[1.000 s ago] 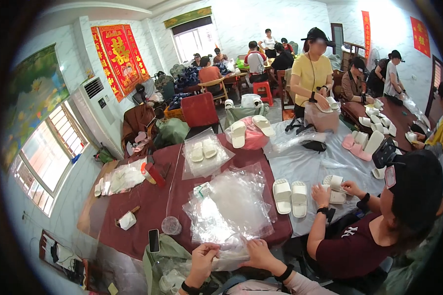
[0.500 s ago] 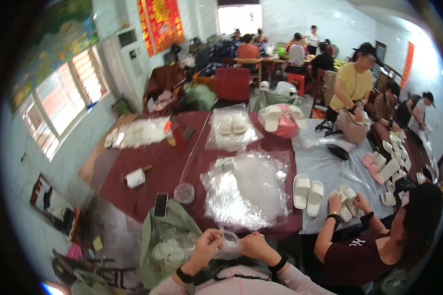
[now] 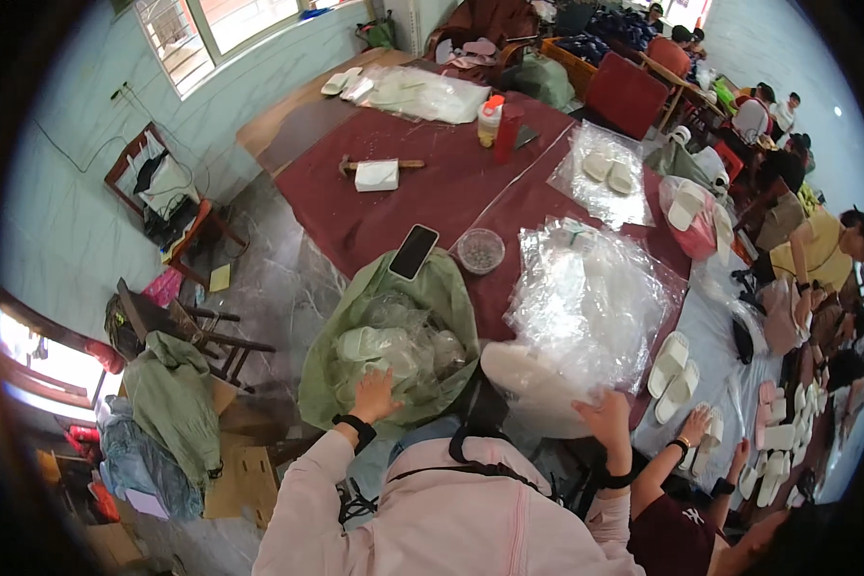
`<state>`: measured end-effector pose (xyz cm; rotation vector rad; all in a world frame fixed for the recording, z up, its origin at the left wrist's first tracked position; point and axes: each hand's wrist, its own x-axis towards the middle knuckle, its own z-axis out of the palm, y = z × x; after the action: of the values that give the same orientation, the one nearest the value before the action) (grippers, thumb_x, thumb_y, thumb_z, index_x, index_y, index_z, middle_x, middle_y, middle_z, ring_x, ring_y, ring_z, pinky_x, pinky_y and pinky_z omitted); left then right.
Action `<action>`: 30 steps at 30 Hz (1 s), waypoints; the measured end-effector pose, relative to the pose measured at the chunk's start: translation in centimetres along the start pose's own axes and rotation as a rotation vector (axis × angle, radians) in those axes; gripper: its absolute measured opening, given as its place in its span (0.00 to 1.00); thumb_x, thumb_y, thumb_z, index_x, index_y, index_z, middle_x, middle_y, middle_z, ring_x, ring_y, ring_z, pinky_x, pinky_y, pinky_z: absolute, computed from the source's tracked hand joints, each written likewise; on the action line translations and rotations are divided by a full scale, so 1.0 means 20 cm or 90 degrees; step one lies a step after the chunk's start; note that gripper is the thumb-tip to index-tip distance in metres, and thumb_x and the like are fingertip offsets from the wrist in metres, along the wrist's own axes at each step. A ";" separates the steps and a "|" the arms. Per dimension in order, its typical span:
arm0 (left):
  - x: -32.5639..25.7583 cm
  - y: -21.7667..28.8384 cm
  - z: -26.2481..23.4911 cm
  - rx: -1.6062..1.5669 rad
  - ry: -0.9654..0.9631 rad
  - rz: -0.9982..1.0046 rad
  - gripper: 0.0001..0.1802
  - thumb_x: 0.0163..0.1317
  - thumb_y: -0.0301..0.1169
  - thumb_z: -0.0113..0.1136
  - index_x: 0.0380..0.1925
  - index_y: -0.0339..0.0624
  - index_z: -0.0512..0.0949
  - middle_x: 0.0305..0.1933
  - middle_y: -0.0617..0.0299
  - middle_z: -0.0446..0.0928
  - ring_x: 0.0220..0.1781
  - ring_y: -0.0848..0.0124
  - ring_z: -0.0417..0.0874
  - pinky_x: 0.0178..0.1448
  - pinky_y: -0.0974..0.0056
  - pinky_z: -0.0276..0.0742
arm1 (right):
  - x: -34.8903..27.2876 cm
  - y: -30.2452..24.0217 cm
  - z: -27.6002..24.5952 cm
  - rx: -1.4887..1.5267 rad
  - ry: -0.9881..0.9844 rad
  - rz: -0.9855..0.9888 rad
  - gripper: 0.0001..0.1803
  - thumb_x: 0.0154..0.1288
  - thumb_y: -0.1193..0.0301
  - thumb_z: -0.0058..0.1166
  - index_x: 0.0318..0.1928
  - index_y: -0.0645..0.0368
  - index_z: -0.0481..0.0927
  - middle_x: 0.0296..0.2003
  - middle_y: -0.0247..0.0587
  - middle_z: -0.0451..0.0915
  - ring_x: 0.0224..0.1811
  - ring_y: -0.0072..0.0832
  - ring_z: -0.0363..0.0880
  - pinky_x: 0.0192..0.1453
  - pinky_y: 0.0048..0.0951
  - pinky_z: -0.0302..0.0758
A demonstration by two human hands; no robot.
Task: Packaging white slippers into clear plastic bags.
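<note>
My left hand (image 3: 374, 394) reaches into an open green sack (image 3: 446, 288) at the table's near edge. Its fingers are spread on clear-wrapped white slippers (image 3: 365, 344) packed inside. My right hand (image 3: 607, 419) grips the edge of a white slipper (image 3: 531, 382), which lies partly under a heap of clear plastic bags (image 3: 595, 293) on the dark red tablecloth (image 3: 403, 206). Both sleeves are pink, with a dark band on each wrist.
A black phone (image 3: 414, 252) and a small bowl (image 3: 480, 250) lie just beyond the sack. A pair of white slippers (image 3: 672, 377) sits at right by a co-worker's hands (image 3: 701, 422). A white box (image 3: 376, 175), a bottle (image 3: 491, 120), and a wooden chair with clothes (image 3: 178, 384) are also here.
My view has swung down and left toward the sack. My hands, together over one packet before, have parted: the left is now in the sack, the right on the white slipper.
</note>
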<state>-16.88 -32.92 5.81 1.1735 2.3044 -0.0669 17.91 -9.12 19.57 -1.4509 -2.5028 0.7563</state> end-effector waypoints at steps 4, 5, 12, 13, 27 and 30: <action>0.00 -0.15 0.07 -0.109 -0.018 -0.032 0.42 0.50 0.43 0.61 0.62 0.42 0.53 0.65 0.43 0.51 0.65 0.46 0.54 0.63 0.44 0.50 | 0.10 -0.17 0.01 0.150 0.070 -0.012 0.15 0.46 0.64 0.62 0.23 0.63 0.73 0.16 0.43 0.73 0.18 0.32 0.69 0.26 0.30 0.65; 0.00 -0.20 0.08 -0.112 -0.019 -0.037 0.42 0.50 0.43 0.61 0.62 0.42 0.53 0.65 0.43 0.51 0.65 0.46 0.54 0.63 0.44 0.50 | 0.13 -0.22 0.04 0.264 0.077 0.007 0.14 0.47 0.66 0.62 0.24 0.63 0.74 0.17 0.39 0.73 0.19 0.27 0.67 0.25 0.27 0.64; -0.01 -0.51 -0.07 0.100 0.401 -0.350 0.34 0.52 0.35 0.57 0.59 0.43 0.58 0.63 0.45 0.54 0.63 0.48 0.56 0.62 0.47 0.53 | 0.32 -0.66 0.31 0.685 -0.046 0.131 0.09 0.52 0.71 0.60 0.31 0.64 0.77 0.26 0.33 0.76 0.25 0.17 0.71 0.27 0.21 0.67; 0.01 -0.56 -0.07 0.135 0.444 -0.434 0.29 0.52 0.33 0.55 0.56 0.42 0.62 0.60 0.45 0.61 0.60 0.49 0.63 0.59 0.48 0.59 | 0.34 -0.70 0.38 0.736 -0.102 0.158 0.10 0.53 0.71 0.60 0.33 0.65 0.78 0.27 0.35 0.77 0.26 0.18 0.72 0.29 0.22 0.69; 0.03 -0.89 -0.02 -0.272 0.412 -0.413 0.13 0.62 0.37 0.43 0.32 0.38 0.70 0.31 0.43 0.76 0.36 0.44 0.76 0.37 0.45 0.69 | 0.38 -1.20 1.10 0.287 -0.376 0.008 0.31 0.49 0.53 0.58 0.40 0.72 0.75 0.35 0.59 0.77 0.38 0.45 0.77 0.42 0.37 0.72; 0.05 -0.84 -0.07 -0.238 0.407 -0.384 0.14 0.62 0.37 0.42 0.32 0.37 0.70 0.31 0.42 0.75 0.36 0.43 0.75 0.38 0.45 0.69 | 0.41 -1.13 1.16 0.267 -0.193 -0.065 0.33 0.48 0.52 0.60 0.44 0.69 0.74 0.41 0.54 0.77 0.43 0.37 0.76 0.45 0.35 0.70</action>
<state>-30.80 -42.15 3.14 0.2962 2.9718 0.5693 -12.27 -19.34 9.78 -1.1238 -2.3875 1.4677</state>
